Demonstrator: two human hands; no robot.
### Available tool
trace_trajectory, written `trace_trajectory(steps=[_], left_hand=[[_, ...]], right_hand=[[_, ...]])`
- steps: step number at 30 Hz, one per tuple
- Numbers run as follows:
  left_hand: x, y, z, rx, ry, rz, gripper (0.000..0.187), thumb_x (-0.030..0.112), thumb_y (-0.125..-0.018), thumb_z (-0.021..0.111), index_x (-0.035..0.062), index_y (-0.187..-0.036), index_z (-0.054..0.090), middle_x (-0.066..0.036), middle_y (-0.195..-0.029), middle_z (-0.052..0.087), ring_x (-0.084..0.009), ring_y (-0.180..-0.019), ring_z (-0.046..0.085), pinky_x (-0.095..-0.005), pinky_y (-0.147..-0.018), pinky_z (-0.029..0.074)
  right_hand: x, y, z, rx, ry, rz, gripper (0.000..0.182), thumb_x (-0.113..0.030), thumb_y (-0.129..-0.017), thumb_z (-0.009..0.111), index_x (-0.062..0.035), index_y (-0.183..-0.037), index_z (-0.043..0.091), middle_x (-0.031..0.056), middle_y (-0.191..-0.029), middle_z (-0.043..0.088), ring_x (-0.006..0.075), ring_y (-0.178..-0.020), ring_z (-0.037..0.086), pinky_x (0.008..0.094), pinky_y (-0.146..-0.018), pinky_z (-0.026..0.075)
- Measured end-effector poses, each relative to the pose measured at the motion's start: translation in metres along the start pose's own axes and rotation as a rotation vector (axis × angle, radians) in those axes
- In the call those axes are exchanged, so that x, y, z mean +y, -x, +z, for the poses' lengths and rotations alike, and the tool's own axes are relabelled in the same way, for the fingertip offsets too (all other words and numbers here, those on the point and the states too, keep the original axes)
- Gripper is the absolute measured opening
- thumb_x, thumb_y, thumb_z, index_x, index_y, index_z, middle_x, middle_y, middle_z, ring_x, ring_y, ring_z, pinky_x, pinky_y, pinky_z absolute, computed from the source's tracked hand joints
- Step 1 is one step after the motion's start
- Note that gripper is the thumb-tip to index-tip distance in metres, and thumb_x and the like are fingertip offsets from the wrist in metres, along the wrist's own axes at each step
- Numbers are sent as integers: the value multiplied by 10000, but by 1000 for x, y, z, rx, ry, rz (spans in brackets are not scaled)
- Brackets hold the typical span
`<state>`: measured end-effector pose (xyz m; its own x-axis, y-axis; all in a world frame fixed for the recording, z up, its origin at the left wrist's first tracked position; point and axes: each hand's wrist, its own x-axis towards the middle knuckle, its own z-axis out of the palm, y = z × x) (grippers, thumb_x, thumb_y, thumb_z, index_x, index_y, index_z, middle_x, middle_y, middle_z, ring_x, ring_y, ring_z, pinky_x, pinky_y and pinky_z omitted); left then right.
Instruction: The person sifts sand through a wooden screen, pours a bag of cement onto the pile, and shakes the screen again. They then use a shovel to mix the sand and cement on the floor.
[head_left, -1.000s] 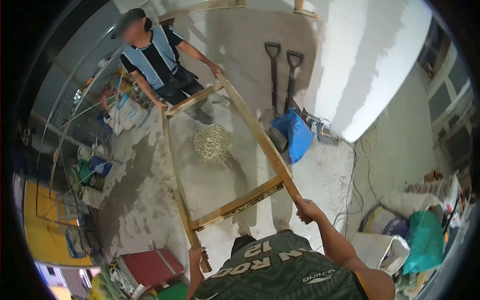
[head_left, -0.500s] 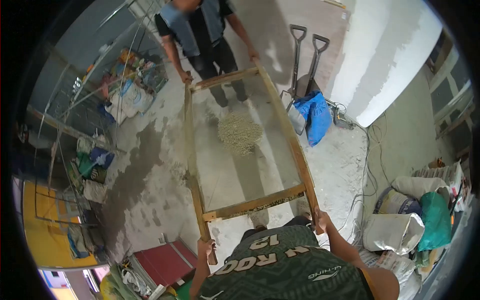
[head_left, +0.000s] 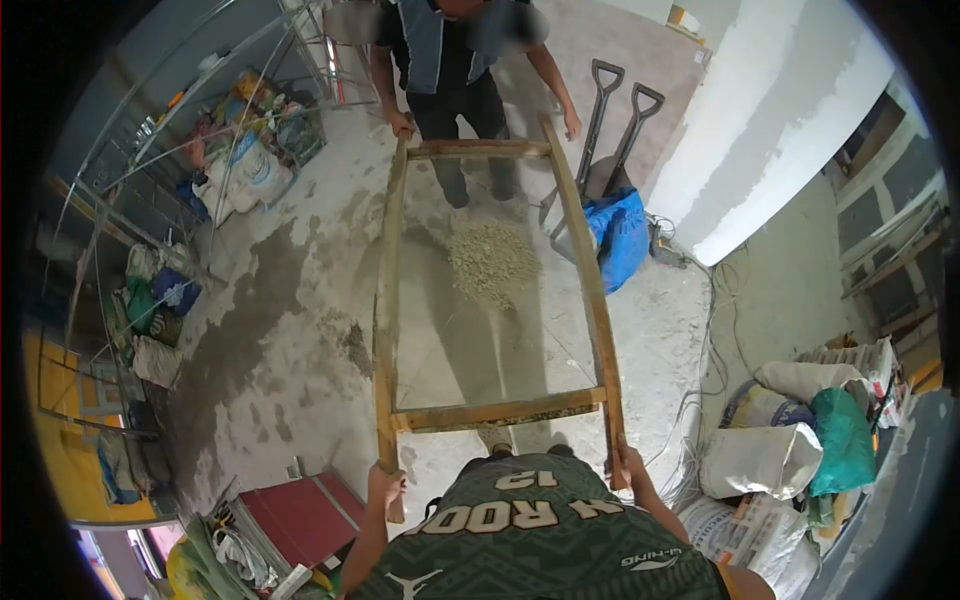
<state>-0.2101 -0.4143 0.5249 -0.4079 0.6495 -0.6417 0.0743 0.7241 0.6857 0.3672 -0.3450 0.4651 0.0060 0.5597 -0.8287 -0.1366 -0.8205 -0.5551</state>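
A wooden frame sieve (head_left: 500,412) with a fine mesh is held up above the floor. My left hand (head_left: 387,487) is wrapped round its near left handle, and my right hand (head_left: 630,468) grips the near right handle. A heap of grey-brown grains (head_left: 492,262) shows within the frame's outline, towards its far half. Opposite me stands another person (head_left: 455,80); one hand holds the far left handle, while the other hand is beside the far right handle, apparently off it.
Two shovels (head_left: 622,140) and a blue sack (head_left: 618,235) stand right of the frame. Cables (head_left: 712,330) trail along the floor. Sacks (head_left: 765,460) lie at the lower right, a dark red case (head_left: 300,520) at the lower left, metal scaffolding (head_left: 100,200) at the left.
The frame has swung so that its far end sits further right in view. The other person has shifted right, and that person's hand at the far right handle has come away from it.
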Motion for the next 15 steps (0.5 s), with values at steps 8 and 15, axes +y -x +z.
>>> trace_trajectory(steps=[8, 15], left_hand=[[4, 29, -12, 25, -82, 52, 199, 36, -757, 624, -48, -924, 556, -100, -663, 594, -189, -509, 597, -324, -452, 515], [5, 77, 14, 2, -37, 35, 191, 15, -756, 634, -50, -911, 545, -109, -668, 589, -202, -507, 593, -325, -457, 516]], right_hand=[[32, 38, 6, -20, -72, -24, 644, -674, -908, 466, -43, -807, 546, 126, -538, 537, 253, -421, 543, 378, -400, 450], [47, 64, -30, -17, -69, -77, 653, -666, -914, 463, -34, -771, 544, 129, -532, 538, 255, -426, 560, 390, -398, 475]])
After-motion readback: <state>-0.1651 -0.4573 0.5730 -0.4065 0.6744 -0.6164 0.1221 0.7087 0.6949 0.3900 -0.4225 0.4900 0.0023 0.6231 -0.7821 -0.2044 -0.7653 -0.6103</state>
